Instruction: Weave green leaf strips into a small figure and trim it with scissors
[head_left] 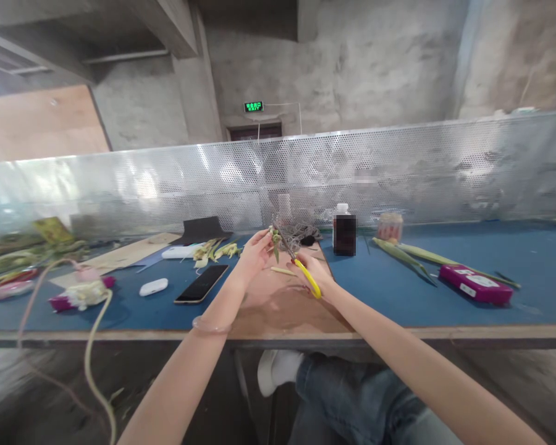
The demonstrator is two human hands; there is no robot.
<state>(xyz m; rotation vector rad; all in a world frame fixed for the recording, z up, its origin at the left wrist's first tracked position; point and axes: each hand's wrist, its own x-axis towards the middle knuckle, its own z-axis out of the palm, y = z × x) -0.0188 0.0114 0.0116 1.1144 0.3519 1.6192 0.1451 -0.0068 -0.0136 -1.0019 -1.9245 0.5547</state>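
Note:
Pinched in the fingers of my left hand (256, 252) is a small green and white plant piece (275, 237); its details are blurred. A clear bracelet (213, 326) circles the left forearm. My right hand (322, 276) is wrapped round yellow-handled scissors (309, 279), whose dark blades point up and left, close to the plant piece. Whether the blades touch it I cannot tell. Beneath both hands lies a brown board (278, 309), with a pale cut strip (282, 271) on it. Just beyond the hands sits a tangle of grey string (301, 238).
Left on the blue table (445, 309) are a phone (202, 284), a white case (153, 287), pale husks (213, 250) and a corded tool (83, 295). Rightward stand a dark bottle (344, 235), a jar (390, 227), long leaves (405, 258) and a magenta box (475, 284). Perforated metal panels (176, 185) rise behind.

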